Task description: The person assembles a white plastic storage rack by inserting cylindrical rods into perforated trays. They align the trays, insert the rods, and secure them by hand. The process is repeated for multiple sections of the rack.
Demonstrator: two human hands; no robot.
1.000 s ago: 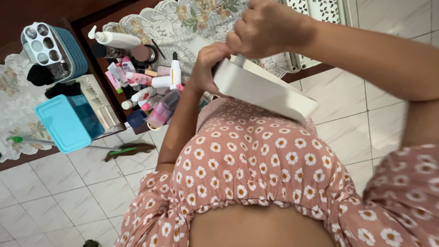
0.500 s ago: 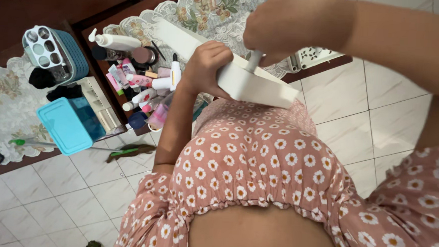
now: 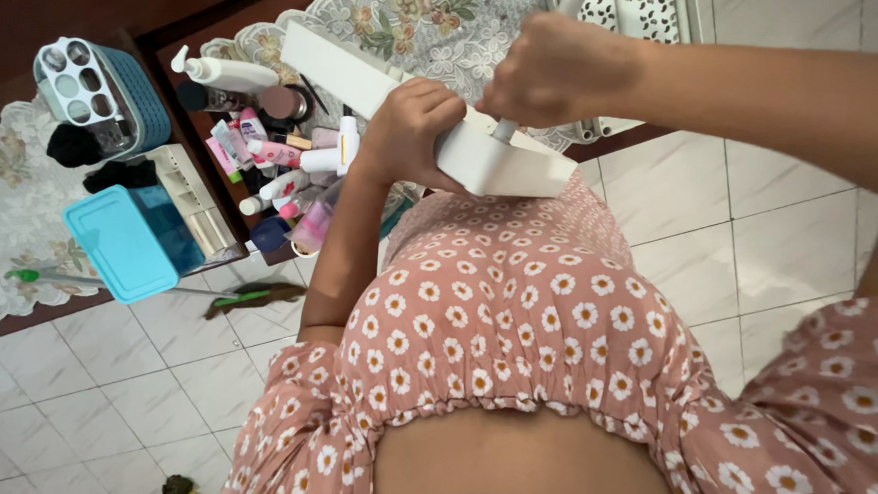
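My left hand [image 3: 407, 135] grips the underside and edge of a long white flat piece [image 3: 508, 168], held in front of my chest above my pink flowered dress [image 3: 516, 311]. The piece's far end [image 3: 328, 66] reaches over the lace-covered table. My right hand [image 3: 559, 68] comes in from the right and is closed around a thin white rod [image 3: 505, 130] that stands on top of the white piece. The rod's upper end pokes out above my fist.
A dark wooden table holds a lace cloth [image 3: 421, 16], several cosmetic bottles and tubes [image 3: 284, 154], a white pump bottle [image 3: 228, 71], a blue basket with a white cup tray [image 3: 97, 89] and a light-blue lidded box [image 3: 124, 246]. A white perforated basket [image 3: 642, 12] stands behind. The floor [image 3: 101, 390] is pale tile.
The white piece has swung so that its long end now points out over the table. My right hand has sunk slightly along the rod; my left hand keeps its grip.
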